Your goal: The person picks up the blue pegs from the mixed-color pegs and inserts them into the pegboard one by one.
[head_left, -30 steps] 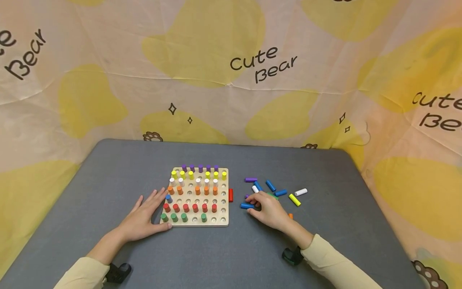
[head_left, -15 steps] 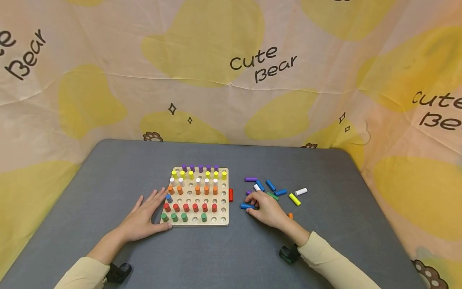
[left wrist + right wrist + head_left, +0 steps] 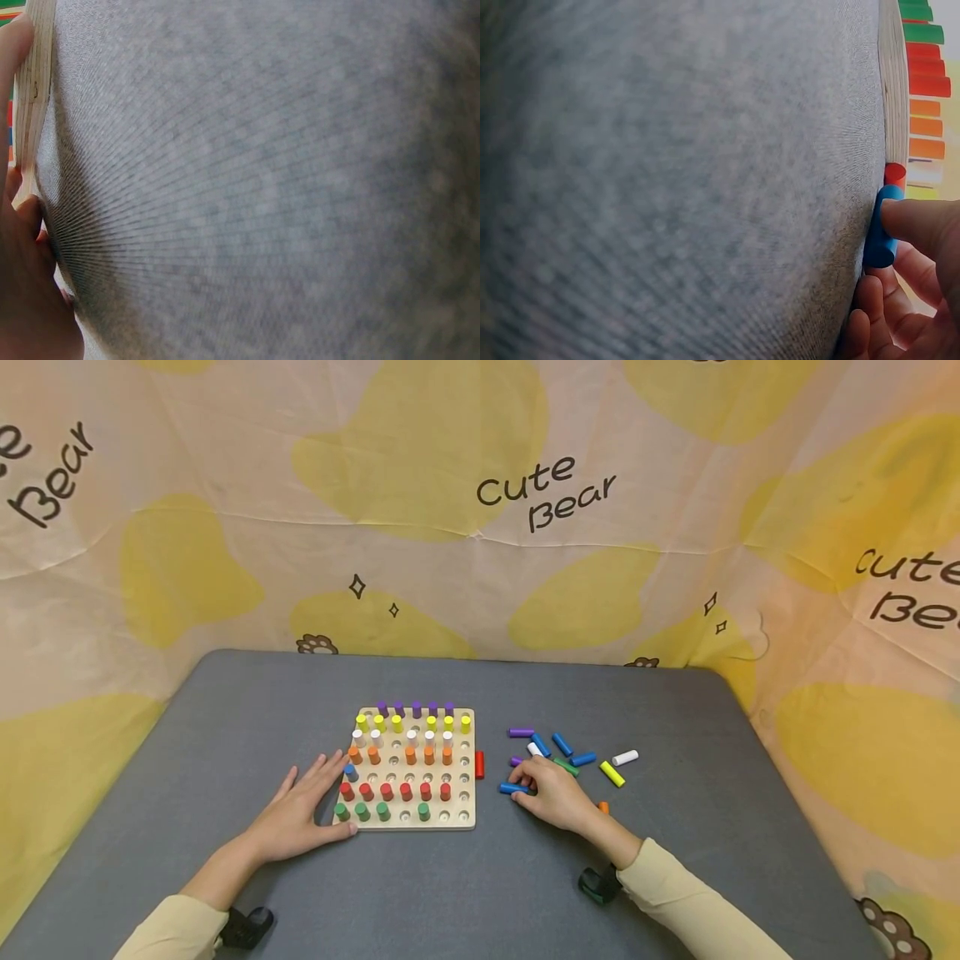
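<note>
A wooden pegboard (image 3: 470, 777) lies flat on the grey table, with coloured pegs standing in rows in its holes. My left hand (image 3: 298, 820) rests against the board's left side, fingers spread and thumb at the near left corner. To the right of the board, my right hand (image 3: 557, 795) pinches a blue peg (image 3: 511, 787) that lies on its side. In the right wrist view, the thumb presses the blue peg (image 3: 883, 232) and another finger is behind it. A single blue peg (image 3: 351, 772) stands at the left end of its row.
A red peg (image 3: 480, 765) lies along the board's right edge. Beyond my right hand are scattered loose pegs, among them a purple peg (image 3: 521, 733), a green peg (image 3: 566, 767), a yellow peg (image 3: 612, 774) and a white peg (image 3: 626, 758). An orange peg (image 3: 603, 808) lies beside the right wrist.
My right hand has shifted slightly left around the blue peg. Loose white and purple pegs just beyond its fingers have moved a little and show more. The left hand and board stay put.
</note>
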Action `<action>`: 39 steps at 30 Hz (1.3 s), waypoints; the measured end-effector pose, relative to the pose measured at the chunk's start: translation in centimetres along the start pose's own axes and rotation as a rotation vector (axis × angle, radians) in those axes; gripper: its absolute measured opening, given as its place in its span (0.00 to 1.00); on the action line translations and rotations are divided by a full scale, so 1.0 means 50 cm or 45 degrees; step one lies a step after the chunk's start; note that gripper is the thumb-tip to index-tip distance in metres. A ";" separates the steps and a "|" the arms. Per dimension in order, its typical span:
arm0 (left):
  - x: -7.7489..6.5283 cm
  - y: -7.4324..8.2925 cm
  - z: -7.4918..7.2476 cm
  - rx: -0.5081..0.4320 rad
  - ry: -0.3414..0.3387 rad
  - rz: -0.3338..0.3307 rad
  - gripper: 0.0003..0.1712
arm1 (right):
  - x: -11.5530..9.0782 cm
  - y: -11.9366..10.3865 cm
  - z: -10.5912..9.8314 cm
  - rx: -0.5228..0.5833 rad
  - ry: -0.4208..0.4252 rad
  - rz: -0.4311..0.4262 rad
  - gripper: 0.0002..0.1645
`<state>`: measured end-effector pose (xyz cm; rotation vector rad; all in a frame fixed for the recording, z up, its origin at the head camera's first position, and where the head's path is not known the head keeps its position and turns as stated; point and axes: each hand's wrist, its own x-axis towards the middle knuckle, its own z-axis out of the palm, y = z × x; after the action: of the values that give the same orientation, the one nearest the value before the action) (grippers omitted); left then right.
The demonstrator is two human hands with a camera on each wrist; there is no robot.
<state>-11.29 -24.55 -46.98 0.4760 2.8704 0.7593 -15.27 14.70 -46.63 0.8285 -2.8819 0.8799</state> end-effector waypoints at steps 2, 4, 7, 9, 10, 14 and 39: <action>0.000 0.000 0.001 0.001 0.004 0.001 0.59 | 0.000 0.000 0.000 -0.001 -0.006 0.003 0.09; 0.000 0.001 0.001 0.003 0.006 0.001 0.59 | 0.001 0.000 0.000 -0.003 -0.012 0.010 0.09; 0.001 0.001 0.001 0.003 0.011 0.001 0.59 | 0.001 -0.003 -0.002 -0.001 -0.018 0.022 0.09; 0.001 0.001 0.001 0.006 0.009 -0.001 0.59 | 0.002 -0.005 -0.003 0.003 -0.017 0.025 0.09; 0.001 0.001 0.001 0.005 0.008 -0.001 0.59 | 0.002 -0.006 -0.004 0.005 -0.017 0.025 0.09; 0.000 0.001 0.001 0.001 0.001 -0.006 0.59 | 0.004 -0.010 -0.005 0.019 -0.022 0.029 0.08; 0.000 0.000 0.001 -0.004 -0.006 -0.006 0.60 | 0.045 -0.034 -0.005 0.109 0.022 -0.005 0.08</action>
<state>-11.30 -24.52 -47.05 0.4704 2.8650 0.7605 -16.38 12.56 -45.18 0.8279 -2.8447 1.0116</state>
